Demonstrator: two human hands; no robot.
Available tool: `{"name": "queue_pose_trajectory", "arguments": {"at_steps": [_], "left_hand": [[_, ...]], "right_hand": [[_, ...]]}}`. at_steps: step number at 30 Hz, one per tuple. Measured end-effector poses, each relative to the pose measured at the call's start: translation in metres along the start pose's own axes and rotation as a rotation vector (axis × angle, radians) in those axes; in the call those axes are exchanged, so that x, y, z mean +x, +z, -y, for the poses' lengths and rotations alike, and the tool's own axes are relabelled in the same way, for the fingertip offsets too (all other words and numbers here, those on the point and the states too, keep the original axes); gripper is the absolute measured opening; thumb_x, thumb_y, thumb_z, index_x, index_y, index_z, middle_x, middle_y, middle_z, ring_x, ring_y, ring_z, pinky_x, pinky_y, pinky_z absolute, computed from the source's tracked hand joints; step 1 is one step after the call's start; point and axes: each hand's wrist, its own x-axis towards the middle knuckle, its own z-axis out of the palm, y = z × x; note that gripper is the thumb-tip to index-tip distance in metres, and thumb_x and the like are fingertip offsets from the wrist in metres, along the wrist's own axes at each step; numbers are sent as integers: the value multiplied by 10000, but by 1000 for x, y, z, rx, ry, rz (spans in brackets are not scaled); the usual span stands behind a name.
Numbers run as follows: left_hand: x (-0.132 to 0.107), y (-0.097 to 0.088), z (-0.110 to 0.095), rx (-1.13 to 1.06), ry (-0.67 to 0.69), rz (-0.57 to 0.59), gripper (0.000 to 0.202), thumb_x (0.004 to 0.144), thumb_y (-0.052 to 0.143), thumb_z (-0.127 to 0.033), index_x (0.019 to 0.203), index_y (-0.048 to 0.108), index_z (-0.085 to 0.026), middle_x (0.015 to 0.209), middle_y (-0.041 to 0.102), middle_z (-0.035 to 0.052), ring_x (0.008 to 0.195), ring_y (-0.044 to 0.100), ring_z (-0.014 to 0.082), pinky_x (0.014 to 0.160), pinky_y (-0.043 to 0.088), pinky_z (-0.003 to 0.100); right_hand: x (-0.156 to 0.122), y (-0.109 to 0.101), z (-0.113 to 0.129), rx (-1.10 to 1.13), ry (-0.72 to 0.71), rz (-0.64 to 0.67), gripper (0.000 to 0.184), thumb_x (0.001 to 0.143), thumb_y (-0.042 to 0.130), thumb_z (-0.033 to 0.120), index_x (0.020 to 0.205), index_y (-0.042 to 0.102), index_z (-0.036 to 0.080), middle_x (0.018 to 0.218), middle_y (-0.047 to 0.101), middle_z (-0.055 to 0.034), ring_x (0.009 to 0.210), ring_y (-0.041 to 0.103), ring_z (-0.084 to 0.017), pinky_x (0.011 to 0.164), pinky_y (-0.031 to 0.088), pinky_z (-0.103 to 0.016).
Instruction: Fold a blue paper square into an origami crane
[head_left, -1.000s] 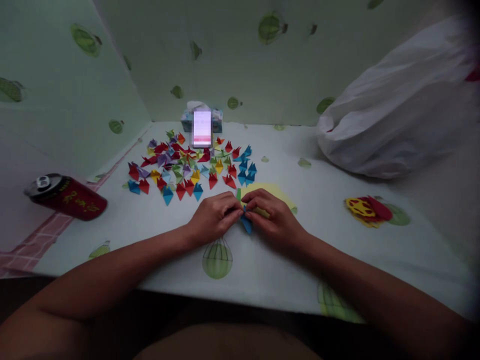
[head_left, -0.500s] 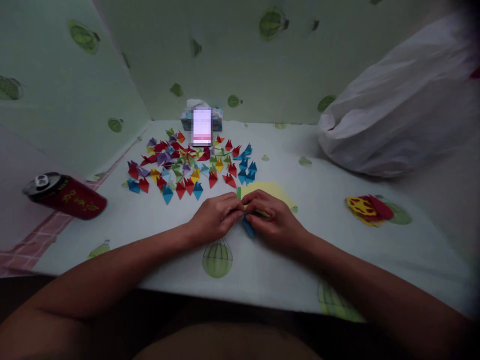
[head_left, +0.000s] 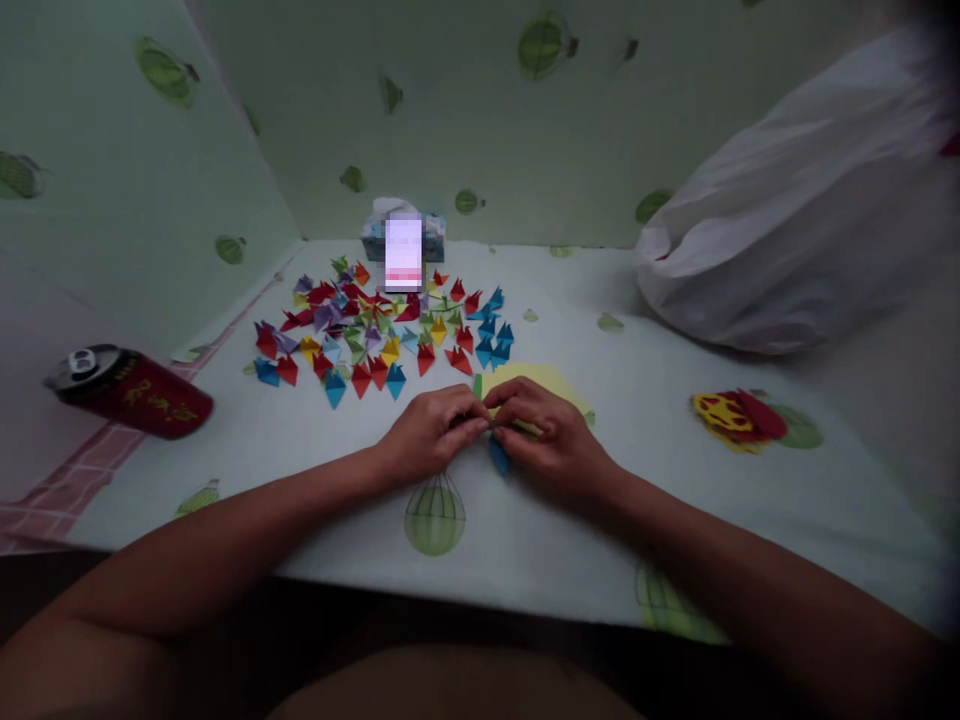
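My left hand (head_left: 429, 433) and my right hand (head_left: 549, 437) meet fingertip to fingertip over the table, both pinched on a small blue folded paper piece (head_left: 498, 456) whose point sticks out below the fingers. Under my right hand lies a stack of yellow paper sheets (head_left: 541, 382) with a green edge. Just beyond the hands spreads a cluster of several small folded paper pieces (head_left: 375, 330) in red, blue, yellow, purple and green.
A red can (head_left: 131, 392) lies on its side at the left. A phone (head_left: 403, 252) leans on a tissue box (head_left: 373, 238) at the back. A big white plastic bag (head_left: 802, 210) fills the right. Red and yellow paper scraps (head_left: 735, 417) lie right of my hands.
Both hands stayed in place, with only small finger movements on the blue piece; its visible tip has shifted slightly lower.
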Motion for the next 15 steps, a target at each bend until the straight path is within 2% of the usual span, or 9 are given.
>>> {"name": "queue_pose_trajectory", "arguments": {"at_steps": [4,8,12,15], "left_hand": [[1,2,-1,-210,-154,-11,106,868,629,-250,881,667,-152,787,612,9,716,543,132,656,422,256],[0,7,-1,-431,-307,18,168,793,705,-283,887,659,-152,724,588,-21,649,513,109,601,402,232],[0,8,0,-500,-356,-13,149,778,694,-280,823,647,-146,693,584,-26,606,490,94,565,373,219],[1,8,2,-524,-379,-48,145,768,701,-277,807,636,-154,651,562,-43,559,457,83,544,363,216]], "right_hand": [[0,-1,-2,-6,26,-103,126,870,615,117,775,616,201,992,645,-60,921,639,-184,819,503,-347],[-1,2,-4,-14,37,-137,120,897,629,145,790,624,198,976,648,-62,926,636,-179,829,494,-333],[-1,3,-2,12,57,-130,82,908,633,179,828,639,194,949,648,-60,917,630,-181,826,484,-323],[-1,2,-1,50,173,-165,60,922,613,228,890,647,190,924,639,-56,877,618,-181,795,482,-319]]}}
